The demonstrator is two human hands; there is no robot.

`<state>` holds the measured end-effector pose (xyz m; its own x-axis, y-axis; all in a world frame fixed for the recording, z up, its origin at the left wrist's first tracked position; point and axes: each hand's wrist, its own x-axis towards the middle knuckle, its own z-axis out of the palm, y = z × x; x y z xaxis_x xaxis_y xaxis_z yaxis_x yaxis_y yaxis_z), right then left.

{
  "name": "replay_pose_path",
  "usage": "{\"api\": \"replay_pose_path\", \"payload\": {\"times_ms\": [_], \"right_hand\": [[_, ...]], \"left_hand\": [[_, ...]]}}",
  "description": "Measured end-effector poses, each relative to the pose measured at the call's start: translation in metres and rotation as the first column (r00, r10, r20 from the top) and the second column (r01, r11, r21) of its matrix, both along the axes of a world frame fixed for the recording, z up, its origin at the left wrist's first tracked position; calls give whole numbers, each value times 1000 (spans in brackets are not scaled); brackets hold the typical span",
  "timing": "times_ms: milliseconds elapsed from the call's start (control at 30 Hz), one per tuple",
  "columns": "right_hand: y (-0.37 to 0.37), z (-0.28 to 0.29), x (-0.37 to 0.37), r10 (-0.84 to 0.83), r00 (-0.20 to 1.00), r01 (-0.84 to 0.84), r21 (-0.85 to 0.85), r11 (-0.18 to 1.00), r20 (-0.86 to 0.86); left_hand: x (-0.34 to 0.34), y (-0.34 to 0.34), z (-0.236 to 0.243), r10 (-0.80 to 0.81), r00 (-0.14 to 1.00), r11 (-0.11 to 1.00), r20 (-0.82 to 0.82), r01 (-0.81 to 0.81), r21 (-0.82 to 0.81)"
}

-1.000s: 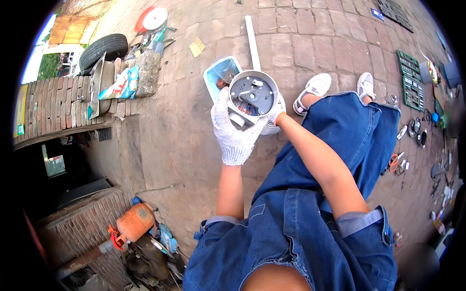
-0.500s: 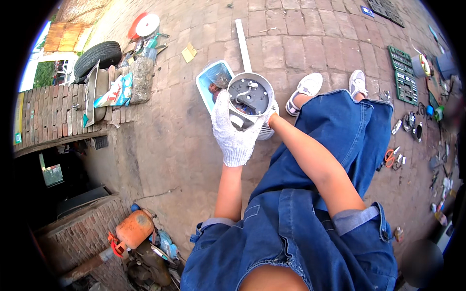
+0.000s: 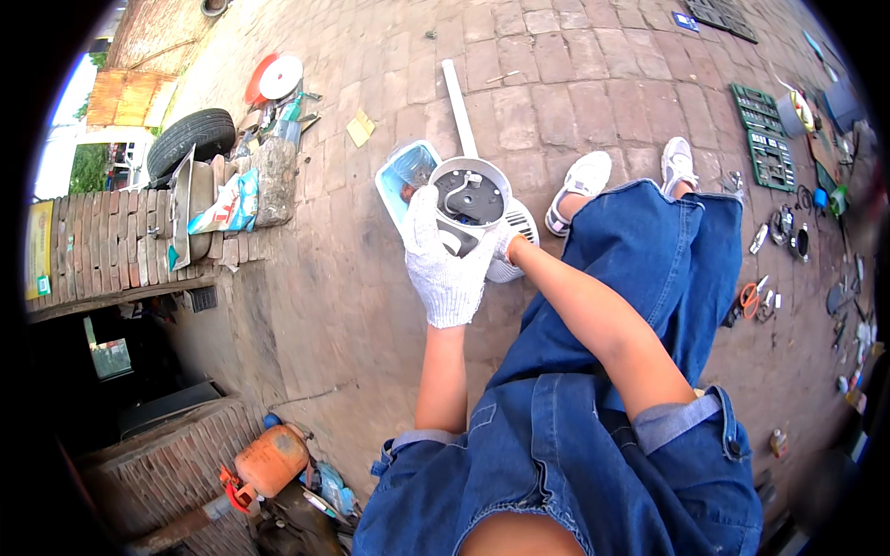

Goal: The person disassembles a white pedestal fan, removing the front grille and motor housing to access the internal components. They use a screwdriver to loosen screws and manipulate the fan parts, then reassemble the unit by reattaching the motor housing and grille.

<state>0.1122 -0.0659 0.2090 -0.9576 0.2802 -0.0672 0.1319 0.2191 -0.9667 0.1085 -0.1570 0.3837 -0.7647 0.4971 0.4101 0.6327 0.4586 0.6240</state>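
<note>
My left hand, in a white knit glove, grips the near left side of a round white housing, thumb and fingers curled round it. Inside the housing sits a dark grey disc with small fittings and a pale strip. My right hand, also gloved, is at its near right side; most of its fingers are hidden behind the housing. Beyond the housing a white tube stretches away. Under its right side shows a white slatted part. A light blue tray with a clear bag lies to the left.
At the right lie a green socket-set case, orange-handled scissors and several loose tools. A tire rests by the low brick wall on the left. Nearer, an orange tank stands. My shoes are right of the housing.
The housing has turned and tilted in my hands, so its disc shows at another angle and more of the slatted part is visible. Both hands keep their places on it. The view has shifted slightly.
</note>
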Motion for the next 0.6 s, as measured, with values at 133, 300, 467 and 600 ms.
{"api": "replay_pose_path", "payload": {"times_ms": [133, 300, 467, 600], "right_hand": [[6, 7, -8, 27, 999, -22, 152, 988, -27], [-22, -28, -23, 123, 992, -117, 357, 927, 5], [-20, -24, -34, -138, 988, 128, 133, 983, 69], [15, -93, -6, -567, 811, 548, 155, 822, 142]], "left_hand": [[-1, 13, 11, -21, 999, 1000, -38, 21, 3], [-6, -11, -34, -29, 993, 979, 119, 4, 203], [-70, -40, -117, -145, 983, 942, 113, 102, 319], [-20, 2, -201, -222, 801, 972, 556, 224, 66]]}}
